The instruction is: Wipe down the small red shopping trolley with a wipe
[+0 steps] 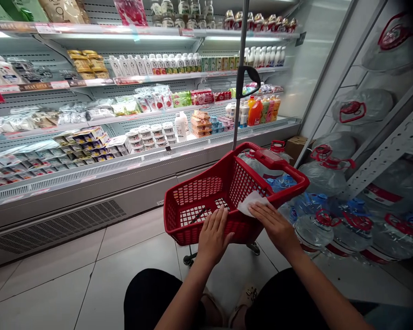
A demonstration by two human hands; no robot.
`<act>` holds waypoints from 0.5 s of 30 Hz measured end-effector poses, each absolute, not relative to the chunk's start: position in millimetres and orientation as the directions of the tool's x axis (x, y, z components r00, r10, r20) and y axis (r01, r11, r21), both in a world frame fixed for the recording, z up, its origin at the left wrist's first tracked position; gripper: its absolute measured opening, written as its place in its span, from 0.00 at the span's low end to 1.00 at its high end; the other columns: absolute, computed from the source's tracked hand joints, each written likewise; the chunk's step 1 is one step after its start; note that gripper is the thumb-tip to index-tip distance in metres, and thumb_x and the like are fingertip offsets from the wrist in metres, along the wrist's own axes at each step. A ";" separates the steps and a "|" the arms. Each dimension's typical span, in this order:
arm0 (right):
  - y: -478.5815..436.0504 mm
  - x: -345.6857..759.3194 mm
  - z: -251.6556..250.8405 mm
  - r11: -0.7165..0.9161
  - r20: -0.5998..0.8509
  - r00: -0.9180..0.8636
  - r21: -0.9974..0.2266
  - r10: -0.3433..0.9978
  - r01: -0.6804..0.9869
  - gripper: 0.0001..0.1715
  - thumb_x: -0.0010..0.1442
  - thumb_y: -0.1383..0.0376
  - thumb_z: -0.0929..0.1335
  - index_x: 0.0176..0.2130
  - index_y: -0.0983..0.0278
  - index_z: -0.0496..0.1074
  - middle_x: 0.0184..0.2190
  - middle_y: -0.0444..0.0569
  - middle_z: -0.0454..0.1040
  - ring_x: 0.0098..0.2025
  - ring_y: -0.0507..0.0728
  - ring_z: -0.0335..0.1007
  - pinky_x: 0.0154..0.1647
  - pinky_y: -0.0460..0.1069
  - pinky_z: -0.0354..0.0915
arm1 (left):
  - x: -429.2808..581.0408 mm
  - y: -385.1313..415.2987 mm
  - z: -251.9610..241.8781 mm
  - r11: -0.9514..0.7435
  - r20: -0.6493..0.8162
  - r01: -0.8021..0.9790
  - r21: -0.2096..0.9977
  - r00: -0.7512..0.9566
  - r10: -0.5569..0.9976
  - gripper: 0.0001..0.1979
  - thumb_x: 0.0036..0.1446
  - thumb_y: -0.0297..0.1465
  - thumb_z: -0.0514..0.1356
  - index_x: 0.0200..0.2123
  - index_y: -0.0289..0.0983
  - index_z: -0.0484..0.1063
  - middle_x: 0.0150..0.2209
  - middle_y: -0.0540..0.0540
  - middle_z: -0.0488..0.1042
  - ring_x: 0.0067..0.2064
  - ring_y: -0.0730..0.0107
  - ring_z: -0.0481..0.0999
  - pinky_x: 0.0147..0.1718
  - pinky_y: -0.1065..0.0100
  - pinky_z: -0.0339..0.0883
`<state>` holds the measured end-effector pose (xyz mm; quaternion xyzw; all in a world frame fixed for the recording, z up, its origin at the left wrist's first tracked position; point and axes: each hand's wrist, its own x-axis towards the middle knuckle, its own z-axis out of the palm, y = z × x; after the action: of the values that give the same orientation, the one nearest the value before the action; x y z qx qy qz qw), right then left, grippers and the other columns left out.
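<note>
A small red plastic shopping cart (192,236) with lattice walls stands in front of me. My left hand (213,234) rests on the cart's near side, its fingers stretched out over the rim and holding nothing. Further right, my right hand (273,224) presses a white wipe (250,201) against the rim, close to where the side rises to the handle (300,178). The wipe is bunched beneath and ahead of the fingertips. Part of the near wall is hidden behind both hands.
A lit refrigerated display (158,158) with dairy tubs and bottles runs behind the cart. Large water jugs (316,229) crowd the right side beside a metal rack (381,142). A grey pole (239,110) with a black grip rises from the cart. Pale tiles (130,261) cover the floor.
</note>
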<state>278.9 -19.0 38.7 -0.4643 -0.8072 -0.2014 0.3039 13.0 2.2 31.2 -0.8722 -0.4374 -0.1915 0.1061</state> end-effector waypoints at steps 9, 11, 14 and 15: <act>11.5 365.9 68.8 0.242 0.812 -0.004 -0.169 0.584 0.955 0.30 0.73 0.71 0.57 0.69 0.59 0.65 0.65 0.53 0.72 0.71 0.61 0.63 0.76 0.61 0.54 | 21.3 -2.3 29.9 -0.591 0.462 0.806 0.035 0.512 0.724 0.38 0.75 0.44 0.49 0.78 0.40 0.34 0.77 0.45 0.49 0.75 0.58 0.56 0.72 0.53 0.52; 12.3 345.7 60.5 0.264 0.810 -0.005 -0.184 0.586 0.947 0.31 0.73 0.71 0.56 0.70 0.59 0.64 0.65 0.53 0.72 0.71 0.61 0.62 0.76 0.63 0.53 | 25.7 -2.8 28.9 -0.579 0.466 0.814 0.042 0.497 0.732 0.39 0.75 0.44 0.50 0.78 0.39 0.33 0.77 0.44 0.49 0.75 0.57 0.56 0.72 0.53 0.53; 5.7 295.6 41.6 0.362 0.764 -0.167 -0.093 0.623 0.927 0.36 0.71 0.75 0.55 0.73 0.58 0.59 0.67 0.49 0.70 0.71 0.59 0.62 0.76 0.63 0.53 | 30.1 -2.0 28.8 -0.568 0.465 0.822 0.030 0.492 0.736 0.41 0.74 0.45 0.51 0.78 0.38 0.32 0.77 0.42 0.50 0.74 0.56 0.56 0.71 0.53 0.55; 2.7 280.9 36.3 0.406 0.732 -0.238 -0.057 0.639 0.912 0.37 0.71 0.76 0.55 0.73 0.57 0.57 0.67 0.48 0.70 0.71 0.58 0.62 0.76 0.62 0.53 | 30.0 -1.5 29.3 -0.574 0.464 0.819 0.024 0.499 0.732 0.41 0.74 0.45 0.51 0.78 0.37 0.32 0.77 0.43 0.49 0.75 0.57 0.56 0.71 0.54 0.56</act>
<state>280.9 2.7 36.3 -0.5088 -0.7620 -0.1958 0.3494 30.0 -1.5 29.3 -0.8600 -0.4507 -0.2174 0.1002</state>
